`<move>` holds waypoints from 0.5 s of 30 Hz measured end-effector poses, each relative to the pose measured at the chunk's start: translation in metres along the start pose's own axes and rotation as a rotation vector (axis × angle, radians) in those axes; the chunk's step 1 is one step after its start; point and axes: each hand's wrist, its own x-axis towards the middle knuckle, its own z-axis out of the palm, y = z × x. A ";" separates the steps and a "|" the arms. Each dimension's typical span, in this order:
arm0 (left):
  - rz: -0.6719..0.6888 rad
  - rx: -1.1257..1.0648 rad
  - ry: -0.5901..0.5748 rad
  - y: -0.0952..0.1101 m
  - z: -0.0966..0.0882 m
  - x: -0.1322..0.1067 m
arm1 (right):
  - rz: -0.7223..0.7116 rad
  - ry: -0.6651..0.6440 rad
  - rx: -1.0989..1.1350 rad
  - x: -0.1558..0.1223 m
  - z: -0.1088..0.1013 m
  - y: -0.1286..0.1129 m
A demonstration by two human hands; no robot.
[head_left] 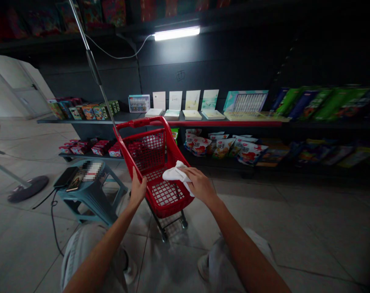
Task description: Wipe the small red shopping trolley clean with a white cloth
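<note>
A small red shopping cart (156, 156) stands on the tiled floor right in front of me. My left hand (138, 190) is closed round the cart's near left rim. My right hand (199, 185) is closed on a white cloth (176, 175) and presses it against the cart's right rim. The basket holds nothing that I can see. My knees in grey trousers show at the bottom of the view.
A teal plastic stool (91, 193) with phones (69, 177) on it stands to the left, with a cable on the floor. A stand with a round base (27, 188) is further left. Dark shelves (234, 123) with books and packets run behind the cart.
</note>
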 end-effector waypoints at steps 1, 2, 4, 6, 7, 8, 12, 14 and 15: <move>0.013 0.009 0.011 0.005 0.001 -0.004 | -0.014 -0.009 -0.019 -0.001 0.001 -0.002; 0.031 0.022 0.015 0.009 0.002 -0.008 | -0.021 0.013 -0.038 -0.001 0.002 -0.006; 0.068 0.061 -0.017 0.017 0.004 -0.015 | -0.020 0.128 -0.068 0.001 0.003 -0.014; 0.071 0.097 -0.062 0.022 0.006 -0.021 | -0.010 0.242 -0.089 0.004 0.002 -0.022; 0.062 0.107 -0.076 0.023 0.007 -0.022 | -0.001 0.263 -0.094 0.006 0.001 -0.026; 0.052 0.110 -0.084 0.024 0.008 -0.023 | 0.007 0.240 -0.089 0.008 0.002 -0.028; 0.045 0.109 -0.091 0.024 0.008 -0.022 | 0.095 -0.322 -0.054 0.011 0.016 -0.030; 0.042 0.115 -0.077 0.023 0.007 -0.020 | 0.202 -0.671 -0.092 0.011 0.030 -0.027; 0.042 0.117 -0.067 0.023 0.007 -0.020 | 0.239 -0.786 -0.110 0.011 0.037 -0.026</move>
